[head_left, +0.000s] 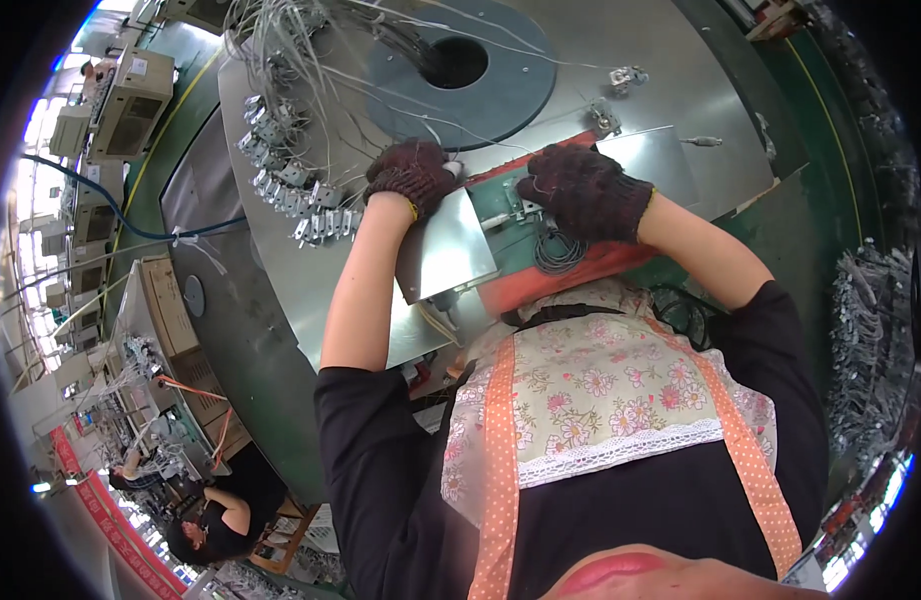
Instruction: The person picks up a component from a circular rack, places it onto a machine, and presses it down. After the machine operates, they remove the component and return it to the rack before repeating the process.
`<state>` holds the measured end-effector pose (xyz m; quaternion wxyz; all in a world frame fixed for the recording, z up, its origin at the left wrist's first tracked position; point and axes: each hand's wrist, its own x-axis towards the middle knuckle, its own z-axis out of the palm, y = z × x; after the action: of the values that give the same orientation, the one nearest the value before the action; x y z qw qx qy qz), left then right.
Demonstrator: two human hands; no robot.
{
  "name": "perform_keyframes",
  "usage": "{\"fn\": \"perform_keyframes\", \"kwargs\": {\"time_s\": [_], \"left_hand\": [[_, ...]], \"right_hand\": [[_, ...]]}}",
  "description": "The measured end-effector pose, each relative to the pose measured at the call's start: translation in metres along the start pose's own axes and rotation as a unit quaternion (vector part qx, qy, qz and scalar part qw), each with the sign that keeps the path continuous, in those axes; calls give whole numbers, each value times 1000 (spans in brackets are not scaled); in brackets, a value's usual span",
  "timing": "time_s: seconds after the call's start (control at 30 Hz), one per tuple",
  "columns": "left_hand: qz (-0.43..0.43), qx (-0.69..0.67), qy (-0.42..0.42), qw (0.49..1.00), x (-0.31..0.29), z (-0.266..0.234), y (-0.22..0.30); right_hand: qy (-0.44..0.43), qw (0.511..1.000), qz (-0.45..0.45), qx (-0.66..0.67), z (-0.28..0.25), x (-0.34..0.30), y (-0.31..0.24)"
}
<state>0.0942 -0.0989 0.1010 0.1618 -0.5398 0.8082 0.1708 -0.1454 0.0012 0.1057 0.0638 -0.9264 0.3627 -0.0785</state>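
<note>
Both my hands wear dark knitted gloves over the steel worktop. My left hand (413, 178) is curled closed at the top of a shiny metal plate (447, 245); a small white tip (454, 169) shows by its fingers, and what it holds is hidden. My right hand (587, 190) has its fingers closed at a small silver metal bracket (517, 205), partly covered by the glove. A white connector (495, 221) lies just left of the bracket. Below the right hand rests a coil of grey cable (560, 252), on a green and red mat (516, 290).
Many metal brackets with cables (301, 205) line the worktop's left side. A grey round disc (526, 75) with a dark central hole sits at the back. Another metal plate (653, 165) lies on the right. A co-worker (226, 515) sits at the lower left.
</note>
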Motion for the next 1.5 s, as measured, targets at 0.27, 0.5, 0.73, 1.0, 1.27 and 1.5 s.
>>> {"fn": "perform_keyframes", "kwargs": {"time_s": [0.27,0.5,0.73,1.0,1.27,1.5], "left_hand": [[82,-174,366,910,-38,45,1],[243,-32,356,902,-55,51,46],[267,-10,355,896,-27,97,78],[110,19,448,887,-9,141,105],[118,110,481,862,-33,103,114],[132,29,391,911,-33,97,113]], "right_hand": [[2,996,68,-56,21,-5,-17],[118,977,166,67,50,-22,-32],[114,983,77,124,50,-28,3],[98,990,50,85,-32,-32,76],[-41,991,36,123,33,-53,231],[215,954,127,168,16,-70,232]]}}
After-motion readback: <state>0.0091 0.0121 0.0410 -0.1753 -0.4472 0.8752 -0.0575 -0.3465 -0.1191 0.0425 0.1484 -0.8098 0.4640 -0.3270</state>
